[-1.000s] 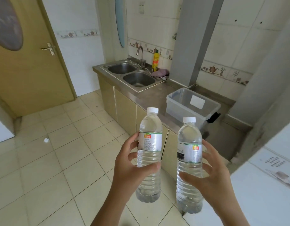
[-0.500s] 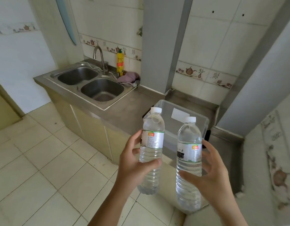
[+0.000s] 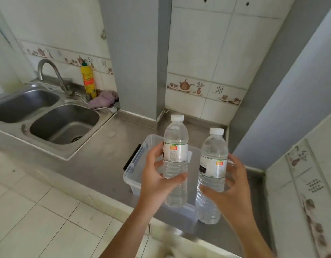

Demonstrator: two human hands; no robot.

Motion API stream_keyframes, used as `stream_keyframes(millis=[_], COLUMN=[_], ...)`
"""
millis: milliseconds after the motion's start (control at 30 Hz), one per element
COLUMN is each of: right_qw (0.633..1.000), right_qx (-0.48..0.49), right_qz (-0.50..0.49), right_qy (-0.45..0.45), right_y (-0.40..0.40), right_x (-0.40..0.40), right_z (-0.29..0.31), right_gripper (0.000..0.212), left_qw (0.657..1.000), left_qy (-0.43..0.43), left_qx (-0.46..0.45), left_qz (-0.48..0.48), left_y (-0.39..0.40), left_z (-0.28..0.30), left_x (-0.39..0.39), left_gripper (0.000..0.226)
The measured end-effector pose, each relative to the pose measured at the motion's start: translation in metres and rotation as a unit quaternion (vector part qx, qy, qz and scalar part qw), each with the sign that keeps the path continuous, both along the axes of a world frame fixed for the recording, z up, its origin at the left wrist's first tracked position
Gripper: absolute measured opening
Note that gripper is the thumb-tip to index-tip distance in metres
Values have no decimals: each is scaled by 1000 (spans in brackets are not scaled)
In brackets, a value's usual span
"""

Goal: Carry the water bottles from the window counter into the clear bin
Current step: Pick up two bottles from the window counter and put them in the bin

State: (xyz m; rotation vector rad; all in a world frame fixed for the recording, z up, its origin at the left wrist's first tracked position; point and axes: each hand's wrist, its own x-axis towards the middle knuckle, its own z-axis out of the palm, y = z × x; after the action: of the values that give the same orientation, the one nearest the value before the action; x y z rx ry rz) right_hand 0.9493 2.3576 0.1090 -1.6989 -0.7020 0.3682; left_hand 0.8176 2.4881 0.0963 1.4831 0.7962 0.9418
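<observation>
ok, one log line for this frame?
phase: carry | left hand: grips bottle | right hand: grips second bottle | both upright above clear bin, unreleased

Below your left hand [image 3: 157, 180] and right hand [image 3: 233, 189], in the lower centre of the frame, the clear bin [image 3: 135, 164] stands open at the top, so you can pass in from above. The grey pillar [image 3: 135, 53] in the upper centre and the slanted wall [image 3: 284, 90] at the right close the far side. At the left, the worktop [image 3: 105, 157] is bare between the bin and the sink [image 3: 64, 123]. The faucet [image 3: 53, 75], yellow bottle [image 3: 88, 81] and cloth [image 3: 105, 99] stand well apart at the upper left.
</observation>
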Motion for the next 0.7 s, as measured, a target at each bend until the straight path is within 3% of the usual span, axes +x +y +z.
stream_keyframes(millis=[300,467,700], right_qw=[999,997,988], right_qx=[-1,-32,-90], right_qz=[-32,-51,-113], right_qy=[32,45,59], right_y=[78,97,104], right_x=[59,74,86], right_z=[-36,-57,-82], right_gripper=[88,87,84], left_qw=[997,992,985], left_qy=[46,96,145], left_qx=[-11,-38,-46], left_qz=[-62,-74,-83], left_y=[65,86,95], left_z=[-37,-64,-92], left_x=[85,117,134], left_gripper=[96,81,80])
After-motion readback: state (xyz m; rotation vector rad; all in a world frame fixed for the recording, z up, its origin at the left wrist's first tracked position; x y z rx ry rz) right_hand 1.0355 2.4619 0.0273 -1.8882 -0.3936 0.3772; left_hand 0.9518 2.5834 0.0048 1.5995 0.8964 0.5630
